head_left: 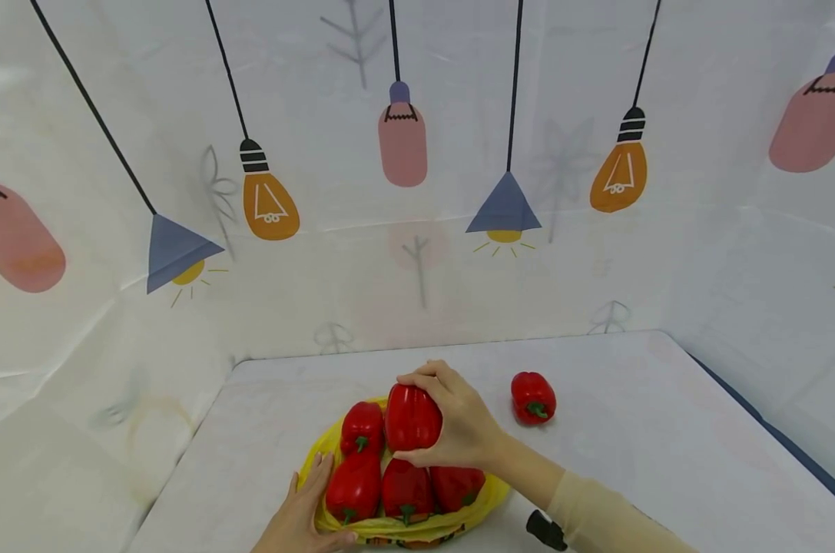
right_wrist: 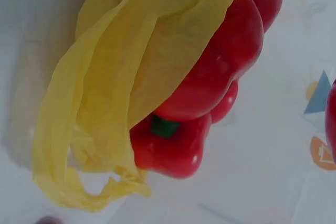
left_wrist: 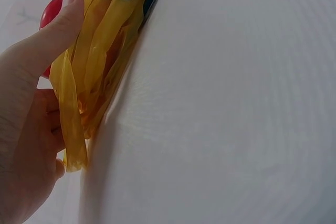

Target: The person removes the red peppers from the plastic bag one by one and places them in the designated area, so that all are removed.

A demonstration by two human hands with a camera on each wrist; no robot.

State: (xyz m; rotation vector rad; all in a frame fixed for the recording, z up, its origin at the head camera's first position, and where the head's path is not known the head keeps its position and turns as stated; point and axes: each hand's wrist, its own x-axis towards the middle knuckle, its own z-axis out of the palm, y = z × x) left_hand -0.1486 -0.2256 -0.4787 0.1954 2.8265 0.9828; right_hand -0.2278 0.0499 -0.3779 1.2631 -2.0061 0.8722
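Observation:
A yellow plastic bag lies spread on the table with several red bell peppers in it, among them a front-left pepper. My right hand grips a large red bell pepper over the bag's far side, fingers over its top and thumb below. At the bag's left front, my left hand holds the bag's side; in the left wrist view its thumb and fingers lie about the yellow plastic. The right wrist view shows the bag's loose handle beside peppers.
One more red bell pepper lies on the white table, right of and beyond the bag. A small black object shows beside the right sleeve. A sheet printed with lamps hangs behind the table.

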